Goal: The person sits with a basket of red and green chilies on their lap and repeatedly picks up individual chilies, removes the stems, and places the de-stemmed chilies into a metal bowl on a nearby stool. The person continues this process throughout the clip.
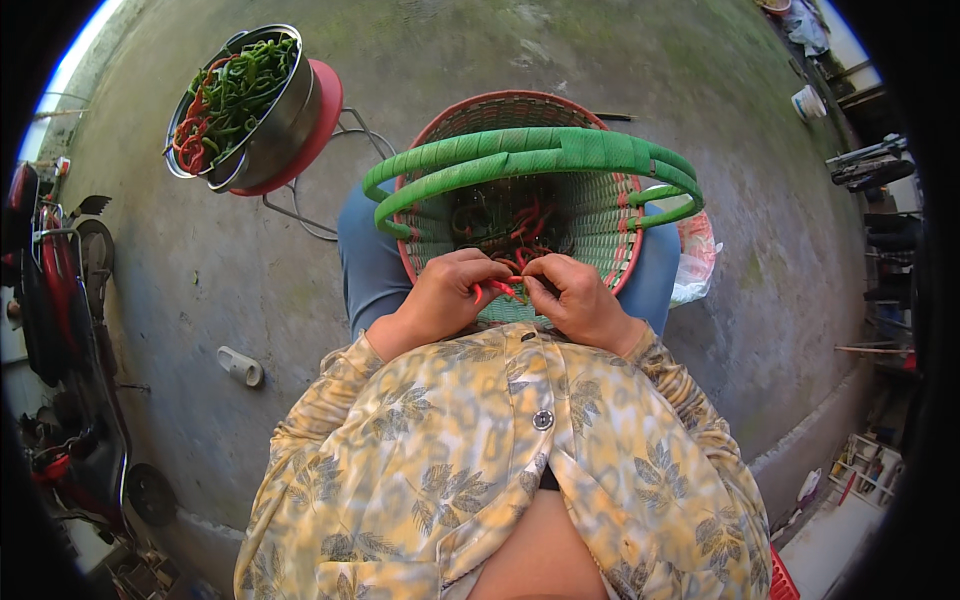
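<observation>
My left hand (455,291) holds several red chili peppers (498,286), their tips showing past its fingers. Close beside it, my right hand (576,294) pinches the end of a red chili between thumb and forefinger. Both hands are over the near rim of a woven basket (517,99) that stands between my knees. Red and dark chilies (529,219) lie in the shadowed bottom of the basket; how deep they go is hidden. Two green-wrapped handles (525,142) arch across its opening.
A steel pot (281,124) heaped with green and red chilies (247,94) stands on a red-topped stool (324,97) at the far left. A plastic bag (696,262) lies right of my knee. A slipper (241,366) lies on the concrete floor. A motorcycle (64,300) stands along the left.
</observation>
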